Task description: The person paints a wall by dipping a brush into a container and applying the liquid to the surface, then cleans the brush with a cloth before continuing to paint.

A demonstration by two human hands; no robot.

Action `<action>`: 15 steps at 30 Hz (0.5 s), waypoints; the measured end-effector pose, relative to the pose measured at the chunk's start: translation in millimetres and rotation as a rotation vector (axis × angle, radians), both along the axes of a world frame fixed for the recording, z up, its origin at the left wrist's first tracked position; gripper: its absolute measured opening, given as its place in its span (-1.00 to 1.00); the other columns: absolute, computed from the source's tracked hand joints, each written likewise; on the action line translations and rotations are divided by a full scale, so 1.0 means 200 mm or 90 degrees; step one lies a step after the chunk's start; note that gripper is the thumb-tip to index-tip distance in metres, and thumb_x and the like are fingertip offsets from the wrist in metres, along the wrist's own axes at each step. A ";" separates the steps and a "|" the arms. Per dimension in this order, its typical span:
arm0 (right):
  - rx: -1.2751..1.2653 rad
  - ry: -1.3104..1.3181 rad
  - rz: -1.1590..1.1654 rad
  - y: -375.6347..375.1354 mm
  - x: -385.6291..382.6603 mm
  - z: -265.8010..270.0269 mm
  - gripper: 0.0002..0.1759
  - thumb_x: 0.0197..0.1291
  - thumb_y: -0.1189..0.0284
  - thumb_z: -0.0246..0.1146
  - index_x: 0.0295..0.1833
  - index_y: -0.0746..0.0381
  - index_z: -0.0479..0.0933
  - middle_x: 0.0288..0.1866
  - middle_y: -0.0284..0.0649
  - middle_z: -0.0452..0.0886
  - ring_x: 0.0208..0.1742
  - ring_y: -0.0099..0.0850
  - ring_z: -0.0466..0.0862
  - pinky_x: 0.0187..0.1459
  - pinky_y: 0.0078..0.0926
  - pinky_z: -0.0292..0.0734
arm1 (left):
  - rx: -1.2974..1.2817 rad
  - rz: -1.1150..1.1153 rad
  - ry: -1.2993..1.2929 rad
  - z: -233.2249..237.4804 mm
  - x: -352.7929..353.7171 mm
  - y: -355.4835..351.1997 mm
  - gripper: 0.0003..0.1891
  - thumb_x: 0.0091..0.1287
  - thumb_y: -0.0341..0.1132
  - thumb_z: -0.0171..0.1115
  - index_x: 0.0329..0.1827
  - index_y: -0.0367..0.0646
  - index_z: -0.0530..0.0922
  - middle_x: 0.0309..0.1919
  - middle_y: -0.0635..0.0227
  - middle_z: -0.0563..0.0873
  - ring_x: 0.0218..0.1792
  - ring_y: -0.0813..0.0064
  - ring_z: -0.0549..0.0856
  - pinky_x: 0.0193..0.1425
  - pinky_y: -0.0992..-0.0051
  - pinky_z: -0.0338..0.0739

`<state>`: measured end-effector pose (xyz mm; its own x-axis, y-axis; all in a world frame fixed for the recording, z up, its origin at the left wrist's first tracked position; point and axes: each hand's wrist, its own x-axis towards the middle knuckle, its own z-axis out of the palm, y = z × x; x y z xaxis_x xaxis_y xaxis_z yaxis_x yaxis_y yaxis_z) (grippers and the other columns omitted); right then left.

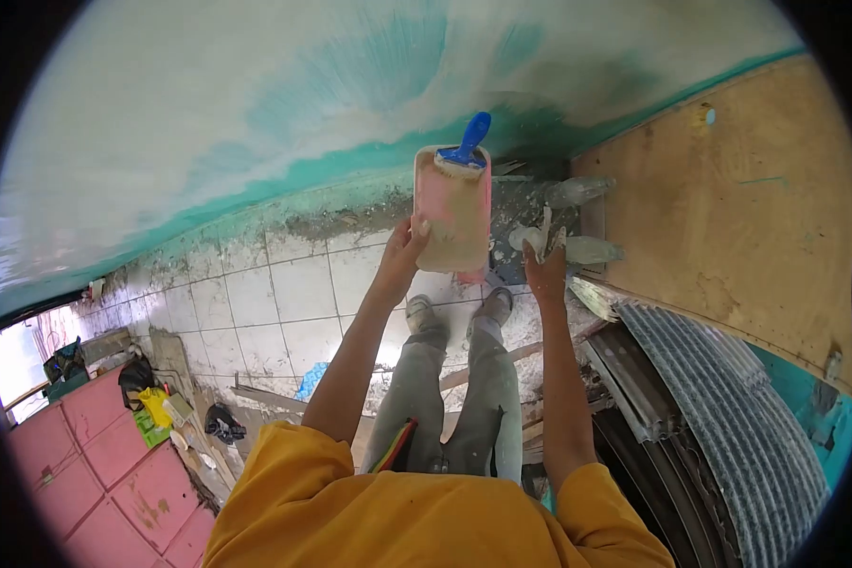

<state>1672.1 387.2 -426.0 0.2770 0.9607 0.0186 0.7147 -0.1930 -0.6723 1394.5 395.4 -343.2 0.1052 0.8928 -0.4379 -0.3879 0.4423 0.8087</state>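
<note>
My left hand (409,248) is closed on the left edge of a shallow pink tray (445,204), its inside smeared with greyish-beige paste. Across the tray's far end lies a wide brush (470,144) with a blue handle and a pale, coated end. To the right of the tray, my right hand (546,275) reaches down with its fingers bent around a thin whitish piece (545,227), whose kind I cannot make out. Close to that hand are a clear plastic bottle (592,251) and a second bottle (579,192) farther off.
Ahead rises a wall (350,95) with white and turquoise patches. A plywood panel (729,208) stands at the right, above corrugated sheets (719,398). Dirty white tiles (303,289) cover the floor. Bags and scraps (156,407) lie at the left beside pink panels (114,473).
</note>
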 end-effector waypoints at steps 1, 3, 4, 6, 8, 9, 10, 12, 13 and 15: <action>0.008 -0.003 -0.001 0.02 -0.01 0.07 -0.21 0.25 0.14 0.34 0.34 0.54 0.27 0.15 0.31 0.48 0.20 0.12 0.53 0.26 -0.13 0.40 | 0.008 -0.001 -0.003 0.04 -0.01 0.01 -0.21 0.42 0.10 0.23 0.45 -0.37 0.21 0.20 0.12 0.53 0.23 0.37 0.55 0.28 0.41 0.47; -0.036 0.211 -0.023 0.02 -0.03 0.26 -0.28 0.35 0.21 0.25 0.41 0.49 0.25 0.25 0.25 0.44 0.26 0.04 0.50 0.31 -0.18 0.37 | -0.020 -0.028 -0.040 0.11 -0.03 0.00 -0.19 0.41 0.09 0.25 0.47 -0.36 0.18 0.22 0.11 0.53 0.24 0.31 0.57 0.27 0.37 0.52; -0.035 0.214 -0.023 0.04 -0.06 0.37 -0.28 0.35 0.21 0.25 0.41 0.49 0.25 0.25 0.25 0.44 0.26 0.04 0.50 0.31 -0.18 0.37 | -0.018 -0.028 -0.038 0.15 -0.05 -0.01 -0.19 0.41 0.09 0.25 0.47 -0.36 0.18 0.22 0.11 0.53 0.24 0.31 0.57 0.27 0.37 0.52; 0.140 0.314 0.064 0.13 -0.17 0.60 -0.32 0.42 0.14 0.18 0.42 0.42 0.28 0.25 0.07 0.49 0.24 -0.11 0.50 0.23 -0.31 0.41 | -0.021 -0.037 -0.028 0.24 -0.09 -0.03 -0.20 0.39 0.10 0.26 0.44 -0.35 0.20 0.22 0.10 0.53 0.20 0.32 0.61 0.18 0.35 0.60; 0.165 0.253 0.122 0.27 -0.31 1.05 -0.29 0.36 0.09 0.25 0.44 0.33 0.32 0.23 0.02 0.49 0.20 -0.26 0.50 0.14 -0.39 0.46 | -0.004 -0.058 -0.014 0.39 -0.13 -0.03 -0.20 0.38 0.11 0.26 0.43 -0.34 0.22 0.21 0.09 0.53 0.18 0.33 0.62 0.14 0.35 0.62; 0.164 0.198 0.146 0.30 -0.36 1.28 -0.30 0.33 0.06 0.29 0.40 0.30 0.37 0.22 -0.02 0.51 0.17 -0.32 0.51 0.09 -0.41 0.49 | 0.007 -0.076 -0.005 0.46 -0.14 -0.05 -0.20 0.37 0.12 0.27 0.42 -0.34 0.23 0.20 0.08 0.54 0.16 0.33 0.63 0.11 0.34 0.64; 0.164 0.142 0.171 0.34 -0.40 1.43 -0.31 0.29 0.04 0.32 0.36 0.27 0.42 0.22 -0.05 0.52 0.13 -0.39 0.53 0.04 -0.42 0.52 | 0.011 -0.074 -0.005 0.52 -0.15 -0.05 -0.20 0.37 0.12 0.27 0.42 -0.34 0.23 0.20 0.08 0.54 0.16 0.33 0.63 0.11 0.34 0.64; 0.188 0.118 0.229 0.42 -0.42 1.52 -0.40 0.26 0.04 0.35 0.22 0.26 0.52 0.09 -0.05 0.59 0.01 -0.34 0.60 -0.05 -0.38 0.54 | 0.059 -0.117 0.040 0.63 -0.20 -0.07 -0.20 0.37 0.14 0.26 0.39 -0.35 0.25 0.17 0.06 0.55 0.12 0.35 0.66 0.04 0.37 0.68; 0.218 0.094 0.286 0.45 -0.43 1.58 -0.49 0.23 0.05 0.38 0.08 0.24 0.61 -0.03 -0.05 0.67 -0.11 -0.28 0.67 -0.15 -0.33 0.57 | 0.070 -0.119 0.051 0.68 -0.20 -0.08 -0.18 0.38 0.18 0.22 0.38 -0.38 0.25 0.15 0.07 0.57 0.08 0.37 0.68 0.00 0.40 0.69; 0.205 0.047 0.308 0.41 -0.46 1.65 -0.59 0.24 0.09 0.37 -0.10 0.25 0.63 -0.21 -0.05 0.67 -0.25 -0.17 0.67 -0.23 -0.28 0.56 | 0.077 -0.096 0.050 0.76 -0.23 -0.09 -0.17 0.38 0.21 0.19 0.37 -0.39 0.25 0.14 0.07 0.57 0.07 0.38 0.68 -0.03 0.41 0.69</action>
<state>1580.4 469.4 -95.7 -0.1795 0.9272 0.3286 0.6199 0.3660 -0.6941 1348.8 377.0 -191.7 0.2104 0.9163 -0.3408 -0.2581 0.3883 0.8846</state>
